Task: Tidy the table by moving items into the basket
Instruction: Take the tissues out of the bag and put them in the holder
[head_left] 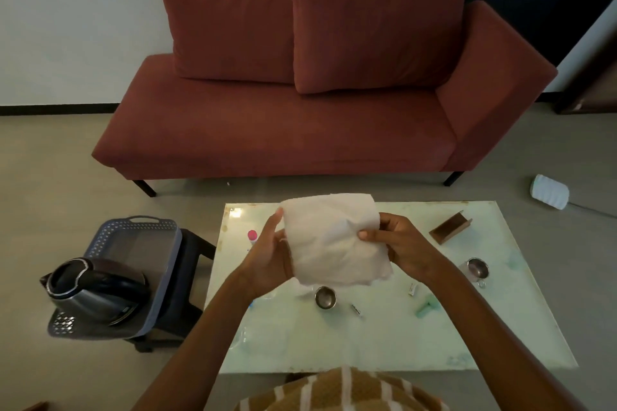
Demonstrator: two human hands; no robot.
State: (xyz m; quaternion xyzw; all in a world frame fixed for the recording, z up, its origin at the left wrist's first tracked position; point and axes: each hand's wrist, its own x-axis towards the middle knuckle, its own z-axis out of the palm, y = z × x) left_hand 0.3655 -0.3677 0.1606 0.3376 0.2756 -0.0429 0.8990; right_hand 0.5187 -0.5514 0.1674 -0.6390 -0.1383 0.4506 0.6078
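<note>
You have one white cloth (334,240), and two hands on it. Your left hand (267,253) holds its left edge, with the thumb in front and the fingers tucked behind. Your right hand (400,243) pinches its right edge, with the thumb pressed on the front. There are two little steel cups: one (325,297) sits just under the cloth, a bit toward you, and the other (477,268) sits past your right wrist. There is one wooden holder (450,227) out beyond your right hand, one pink-capped bottle (252,237) just left of your left hand, one small white tube (413,289) under your right arm, one thin stick-like thing (356,310) near the closer cup, and one green thing (427,307) that is too blurry to tell. There is one basket (140,227) with one kettle (93,287) in it. The glass table (367,337) is pale and shiny and lies below your hands. Past it stands a red sofa (267,130) with two cushions, one (230,30) on the left and one (377,33) on the right, on a grey floor by a white wall. A white bumpy thing (549,192) lies on the floor far off to your right. The cloth is up in the air between your hands, above the table and not touching it. The basket sits on a dark stool (187,260), well off to the left of your left hand and lower down.
</note>
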